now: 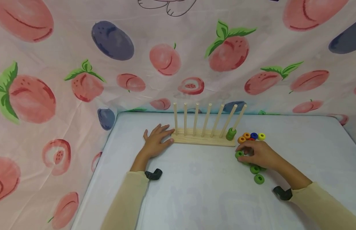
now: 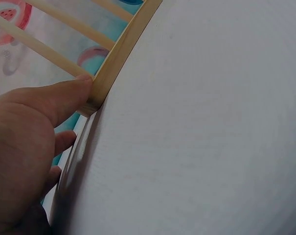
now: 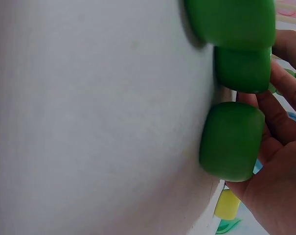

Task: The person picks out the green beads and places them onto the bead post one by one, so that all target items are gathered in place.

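Outspread left hand (image 1: 155, 143) against one seven-peg rack (image 1: 203, 140), right hand (image 1: 259, 153) curled around one green bead (image 1: 237, 155)

From above, my head camera looks forward and down, taking in the white surface (image 1: 200, 198) and the whole wooden peg rack (image 1: 203, 140). My left wrist's close view looks past my left fingers (image 2: 64, 100) to the rack's end, my right wrist's at green beads (image 3: 232, 142), close up; the head view shares both.
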Demonstrator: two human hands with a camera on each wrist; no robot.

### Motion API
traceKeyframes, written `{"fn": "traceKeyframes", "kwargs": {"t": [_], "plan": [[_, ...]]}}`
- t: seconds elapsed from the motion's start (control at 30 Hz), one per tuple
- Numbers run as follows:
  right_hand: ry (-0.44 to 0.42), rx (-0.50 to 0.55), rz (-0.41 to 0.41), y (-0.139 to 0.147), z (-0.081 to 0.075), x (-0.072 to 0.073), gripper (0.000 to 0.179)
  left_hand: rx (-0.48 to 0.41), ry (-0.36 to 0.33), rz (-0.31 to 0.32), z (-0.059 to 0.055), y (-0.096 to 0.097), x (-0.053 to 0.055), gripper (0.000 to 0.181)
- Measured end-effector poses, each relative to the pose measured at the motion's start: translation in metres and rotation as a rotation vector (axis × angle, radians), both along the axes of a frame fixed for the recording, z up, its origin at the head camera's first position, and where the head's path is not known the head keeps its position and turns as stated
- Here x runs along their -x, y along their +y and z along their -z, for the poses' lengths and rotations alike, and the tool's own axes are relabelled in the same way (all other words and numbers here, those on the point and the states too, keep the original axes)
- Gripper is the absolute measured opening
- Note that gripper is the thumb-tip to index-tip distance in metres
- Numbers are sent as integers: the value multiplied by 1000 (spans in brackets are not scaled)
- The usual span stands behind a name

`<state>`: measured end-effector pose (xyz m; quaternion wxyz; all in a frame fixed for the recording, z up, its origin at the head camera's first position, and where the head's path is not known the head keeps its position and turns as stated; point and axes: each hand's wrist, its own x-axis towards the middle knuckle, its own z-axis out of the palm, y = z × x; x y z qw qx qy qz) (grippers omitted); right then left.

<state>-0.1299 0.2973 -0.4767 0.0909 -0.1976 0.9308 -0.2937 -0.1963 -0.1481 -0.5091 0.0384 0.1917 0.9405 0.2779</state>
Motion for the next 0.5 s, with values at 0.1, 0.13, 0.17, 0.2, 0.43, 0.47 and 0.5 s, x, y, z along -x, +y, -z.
{"fn": "traceKeyframes", "kwargs": {"t": [0.1,0.13,0.17,0.2,0.43,0.47,0.5], "plan": [[7,7,-5,0,-3,0,31,0,2,0,0,0,1,52],[8,12,-7,0,-3,0,31,0,0,-1,1,0,1,52],[10,16,-9,0,-4,0,31,-1,0,-2,1,0,1,52],[14,19,-11,0,-5,1,31,-1,1,-3,1,0,1,52],[30,27,-10,0,-20,1,32,10,5,-6,1,0,0,53],[42,30,-15,0,-22,1,31,8,3,-5,0,0,0,52],[52,37,-19,0,-24,2,31,6,2,-4,0,0,0,52]]}}
